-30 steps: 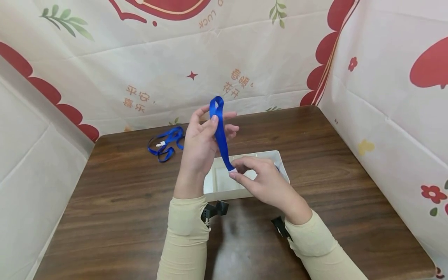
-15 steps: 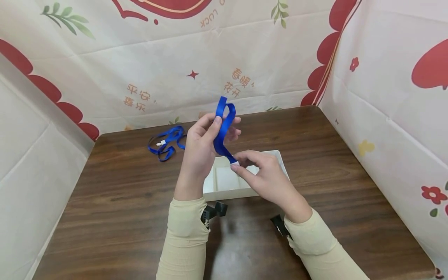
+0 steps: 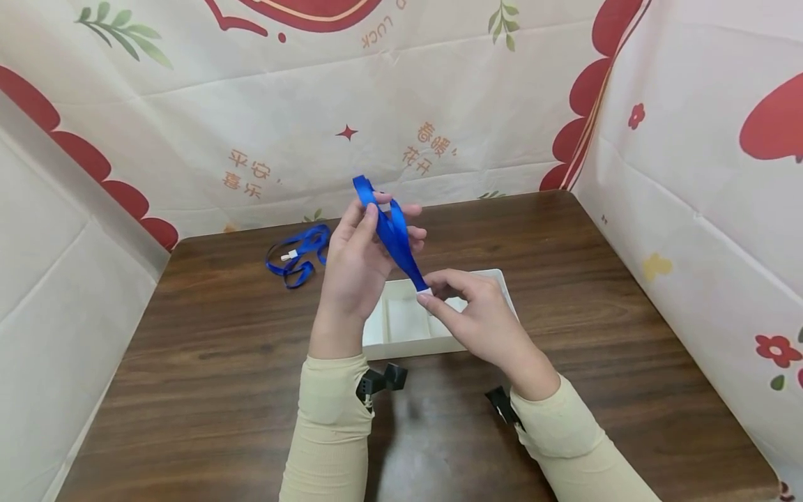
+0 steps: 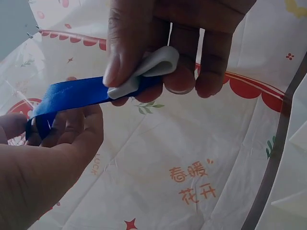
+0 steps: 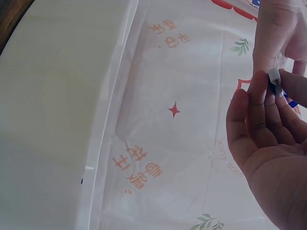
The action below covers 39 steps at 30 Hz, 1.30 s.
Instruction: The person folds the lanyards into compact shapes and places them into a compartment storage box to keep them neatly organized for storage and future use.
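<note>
A blue lanyard point(image 3: 396, 240) is stretched between both hands above the tray, folded into loops at its upper end. My left hand point(image 3: 354, 261) pinches the folded strap between thumb and index finger, its other fingers spread behind it. With thumb and index finger, my right hand point(image 3: 479, 321) pinches the white end piece point(image 3: 424, 293) at the strap's lower end. In the left wrist view, that white piece point(image 4: 163, 62) shows as a small loop sticking out past the right thumb. The right wrist view shows its tip point(image 5: 274, 75) between the right hand's fingertips.
A white divided tray point(image 3: 414, 346) stands on the brown wooden table point(image 3: 207, 390) beneath the hands, its right part covered by the right hand. Another blue lanyard point(image 3: 307, 240) with a white end lies loosely coiled to the left. A patterned cloth point(image 3: 314, 90) hangs behind the table.
The loop at the top has swung right, then back left, and the strap now lies in slanting folds. My right hand has risen slightly with the white end.
</note>
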Each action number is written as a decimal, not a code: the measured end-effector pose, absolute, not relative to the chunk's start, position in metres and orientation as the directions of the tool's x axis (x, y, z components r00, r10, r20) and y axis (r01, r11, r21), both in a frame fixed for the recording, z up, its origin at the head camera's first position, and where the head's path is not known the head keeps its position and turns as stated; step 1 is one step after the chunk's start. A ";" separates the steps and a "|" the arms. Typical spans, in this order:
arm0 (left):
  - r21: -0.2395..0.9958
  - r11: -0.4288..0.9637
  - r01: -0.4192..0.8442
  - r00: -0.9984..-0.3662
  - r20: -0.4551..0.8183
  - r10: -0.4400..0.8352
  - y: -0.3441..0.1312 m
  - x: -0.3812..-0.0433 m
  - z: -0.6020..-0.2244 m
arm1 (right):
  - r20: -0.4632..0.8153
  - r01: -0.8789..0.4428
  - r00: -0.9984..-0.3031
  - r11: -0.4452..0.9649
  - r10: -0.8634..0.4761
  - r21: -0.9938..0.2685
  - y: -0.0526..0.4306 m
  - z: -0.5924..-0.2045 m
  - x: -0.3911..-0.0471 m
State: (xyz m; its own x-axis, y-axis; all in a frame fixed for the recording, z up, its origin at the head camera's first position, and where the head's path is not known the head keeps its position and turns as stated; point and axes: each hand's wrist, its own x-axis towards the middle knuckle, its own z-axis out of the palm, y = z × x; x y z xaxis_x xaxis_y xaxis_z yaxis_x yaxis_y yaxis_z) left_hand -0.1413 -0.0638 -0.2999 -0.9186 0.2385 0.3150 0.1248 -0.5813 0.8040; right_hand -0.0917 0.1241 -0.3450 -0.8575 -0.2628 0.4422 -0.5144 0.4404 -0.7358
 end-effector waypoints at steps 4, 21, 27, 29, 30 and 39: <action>0.806 -0.577 0.135 -0.924 0.312 0.221 -0.065 -0.143 -0.298 | 0.432 -0.507 -0.862 0.456 -0.267 -0.731 0.125 -0.345 -0.092; 0.900 -0.371 0.228 -0.948 0.292 0.127 -0.086 -0.154 -0.280 | 0.247 -0.382 -0.914 0.484 -0.321 -0.787 0.134 -0.351 -0.092; 0.949 -0.236 0.210 -0.953 0.253 0.166 -0.100 -0.156 -0.277 | 0.230 -0.352 -0.927 0.472 -0.297 -0.809 0.138 -0.349 -0.092; 0.948 -0.230 0.222 -0.952 0.261 0.159 -0.105 -0.158 -0.276 | 0.237 -0.358 -0.924 0.457 -0.300 -0.815 0.139 -0.349 -0.092; 0.947 -0.234 0.221 -0.952 0.261 0.160 -0.108 -0.159 -0.275 | 0.240 -0.360 -0.922 0.448 -0.304 -0.818 0.139 -0.349 -0.092; 0.972 -0.149 0.183 -0.920 0.223 0.322 -0.112 -0.163 -0.273 | 0.260 -0.396 -0.905 0.444 -0.337 -0.804 0.135 -0.356 -0.092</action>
State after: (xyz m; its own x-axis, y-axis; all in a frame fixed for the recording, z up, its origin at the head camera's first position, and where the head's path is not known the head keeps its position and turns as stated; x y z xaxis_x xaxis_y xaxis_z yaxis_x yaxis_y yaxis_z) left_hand -0.1635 -0.1124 -0.2726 -0.9201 0.3219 0.2231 0.1835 -0.1491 0.9717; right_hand -0.0919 0.1354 -0.3557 -0.9051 -0.3366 0.2597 -0.3958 0.4440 -0.8039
